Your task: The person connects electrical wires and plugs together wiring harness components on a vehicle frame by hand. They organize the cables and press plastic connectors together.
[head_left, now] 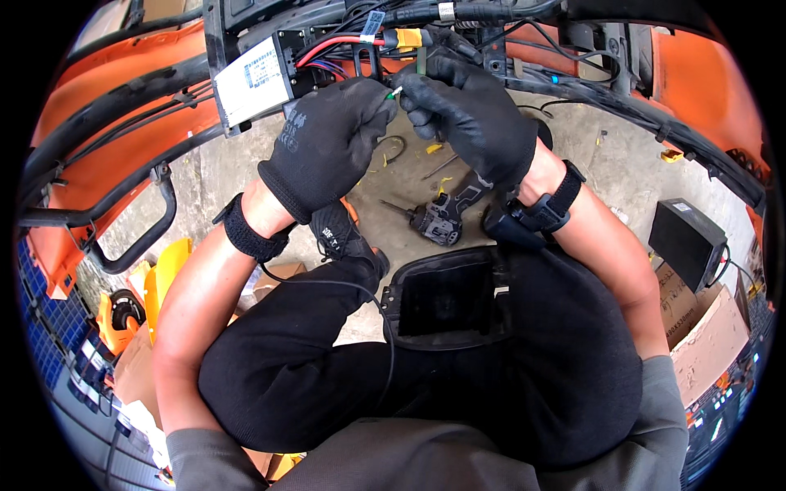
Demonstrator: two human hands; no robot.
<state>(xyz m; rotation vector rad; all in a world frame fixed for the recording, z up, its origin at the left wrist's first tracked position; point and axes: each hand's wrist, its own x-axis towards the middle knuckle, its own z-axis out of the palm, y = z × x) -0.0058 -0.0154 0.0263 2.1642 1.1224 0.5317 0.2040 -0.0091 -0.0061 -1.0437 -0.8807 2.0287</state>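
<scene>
Both my hands wear black gloves and meet in front of a black frame tube. My left hand [323, 135] is closed, its fingertips pinching a small green-and-white wire end [395, 93]. Close against it, my right hand [479, 110] has curled fingers near the white tip; what it grips is hidden. A narrow green strip [422, 60] stands up beside the right fingers. Just behind are a yellow connector [408, 38] and a thick red cable [336, 41]. To the left sits a boxy controller with a white label [255, 75].
A cordless drill [442, 217] lies on the concrete floor below my hands, near a thin screwdriver-like rod [440, 167]. An open black compartment [446, 299] is between my legs. At right, a black box [688, 244] rests on a cardboard carton [712, 335]. Orange body panels [704, 90] flank the frame.
</scene>
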